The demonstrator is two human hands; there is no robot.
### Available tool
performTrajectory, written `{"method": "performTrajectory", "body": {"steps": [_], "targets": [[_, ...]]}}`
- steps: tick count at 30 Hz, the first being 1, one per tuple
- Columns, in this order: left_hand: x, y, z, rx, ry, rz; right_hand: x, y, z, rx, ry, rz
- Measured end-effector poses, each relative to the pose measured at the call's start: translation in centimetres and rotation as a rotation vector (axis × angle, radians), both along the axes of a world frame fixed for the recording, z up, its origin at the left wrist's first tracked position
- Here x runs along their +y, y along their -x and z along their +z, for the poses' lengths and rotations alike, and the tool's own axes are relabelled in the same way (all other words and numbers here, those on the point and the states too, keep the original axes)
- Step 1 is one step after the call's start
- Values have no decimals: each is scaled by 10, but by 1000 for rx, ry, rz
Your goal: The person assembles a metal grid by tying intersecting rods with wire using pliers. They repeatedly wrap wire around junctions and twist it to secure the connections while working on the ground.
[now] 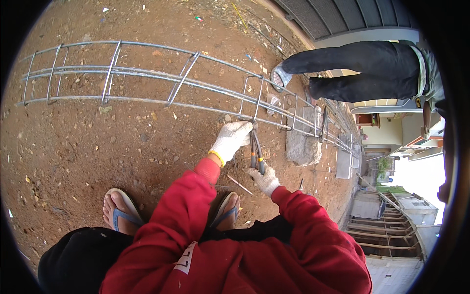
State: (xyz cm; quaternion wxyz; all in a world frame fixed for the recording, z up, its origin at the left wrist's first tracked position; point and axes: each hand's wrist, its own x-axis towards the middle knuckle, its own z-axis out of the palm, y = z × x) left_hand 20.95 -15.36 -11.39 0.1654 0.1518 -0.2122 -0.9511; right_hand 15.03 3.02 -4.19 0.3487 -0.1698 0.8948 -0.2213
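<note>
A long cage of steel rebar [111,72], with square stirrups along it, runs across the scene in front of me. My right hand [266,180], in a white glove, is closed round the handles of a pair of pincers [258,149] with dark and orange grips. The pincers point away from me, their head at the cage's near bar beside a stirrup. Next to that head, my left hand [231,139], gloved in white with a yellow cuff, has its fingers pressed together at the bar. What those fingers hold is hidden.
A rough stone block [303,147] stands under the cage to the right, with a paler block [343,164] farther along. Beyond the cage stands another person in dark trousers [362,66] and sandals. A thin stick [240,185] lies on the brown dirt [98,152].
</note>
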Motion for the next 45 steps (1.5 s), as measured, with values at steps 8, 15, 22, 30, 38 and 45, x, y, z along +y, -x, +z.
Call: {"method": "performTrajectory", "body": {"steps": [8,15,22,30,38,45], "targets": [[4,-2,0,-78,156,83,5,-20,20,-334,100,-67],[22,-6,20,399,-632,-126,12,0,53,-904,224,-307],[35,13,57,379,-742,-30,-21,-40,99,118,-174,84],[40,26,80,160,-810,68,-40,-83,76,1166,-671,306],[34,-17,43,-92,-299,-58,-29,-25,100,-76,-296,76],[38,15,67,254,-586,-46,-18,-11,123,-856,84,-345]]}}
